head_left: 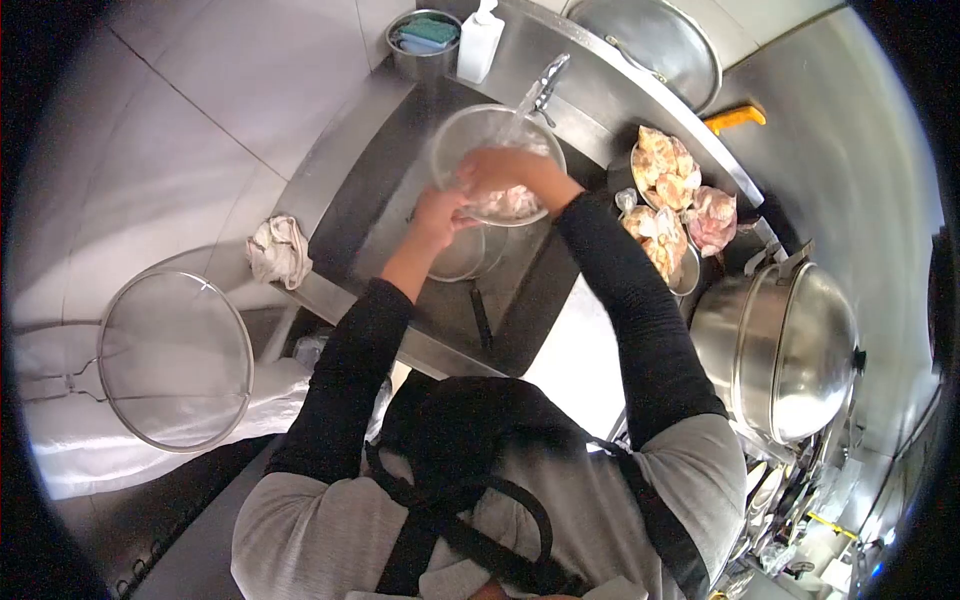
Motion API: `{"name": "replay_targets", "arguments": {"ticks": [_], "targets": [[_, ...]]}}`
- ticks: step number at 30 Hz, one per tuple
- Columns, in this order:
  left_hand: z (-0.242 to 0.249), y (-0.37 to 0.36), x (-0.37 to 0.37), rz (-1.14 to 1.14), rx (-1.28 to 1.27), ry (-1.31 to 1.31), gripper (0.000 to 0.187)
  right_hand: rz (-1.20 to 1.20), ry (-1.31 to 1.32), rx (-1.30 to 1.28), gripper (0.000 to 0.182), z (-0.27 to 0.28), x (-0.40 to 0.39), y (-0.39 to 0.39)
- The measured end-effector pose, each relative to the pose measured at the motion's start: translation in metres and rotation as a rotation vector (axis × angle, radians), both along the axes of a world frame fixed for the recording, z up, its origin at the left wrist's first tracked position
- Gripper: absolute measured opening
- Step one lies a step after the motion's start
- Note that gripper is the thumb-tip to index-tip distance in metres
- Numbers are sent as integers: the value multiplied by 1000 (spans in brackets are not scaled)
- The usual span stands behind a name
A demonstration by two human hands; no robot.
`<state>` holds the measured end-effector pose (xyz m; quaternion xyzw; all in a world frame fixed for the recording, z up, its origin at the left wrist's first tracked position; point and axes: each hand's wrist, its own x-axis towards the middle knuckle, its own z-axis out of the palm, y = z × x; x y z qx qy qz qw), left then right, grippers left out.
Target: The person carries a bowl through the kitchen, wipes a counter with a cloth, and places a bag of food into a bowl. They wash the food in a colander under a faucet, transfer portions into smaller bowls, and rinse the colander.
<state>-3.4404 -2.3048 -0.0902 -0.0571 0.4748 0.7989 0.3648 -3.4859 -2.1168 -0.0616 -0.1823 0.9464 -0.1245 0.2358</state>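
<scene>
A round metal bowl (553, 150) is held in the sink (345, 225) under the tap (548, 80), and water runs into it. Pale pink pieces of raw meat (512, 204) lie inside. My left hand (438, 217) grips the bowl's lower left rim, its fingers closed there. Over the meat, inside the bowl, is my right hand (505, 170); its fingers are blurred and partly hidden. Below the bowl, a pan (458, 265) with a black handle (481, 318) rests on the sink floor.
Right of the sink, raw poultry pieces (662, 165) fill bowls near a yellow-handled knife (735, 120) and a large lidded steamer pot (785, 350). A crumpled cloth (278, 252) lies on the left edge, with a mesh strainer (175, 360) beyond. A white bottle (481, 45) stands behind.
</scene>
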Motion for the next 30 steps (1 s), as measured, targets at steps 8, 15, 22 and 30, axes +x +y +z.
{"name": "replay_targets", "arguments": {"ticks": [8,15,22,30], "targets": [[15,10,10,13,-88,26,60,-402,356,-217,75,-33,44,16],[-5,0,0,124,-4,41,58,-444,195,-170,81,14,62,14],[-28,16,9,87,25,13,73,-798,278,-535,72,-32,47,14],[-30,13,-10,131,57,-62,74,-454,447,-251,52,39,-1,40]]}}
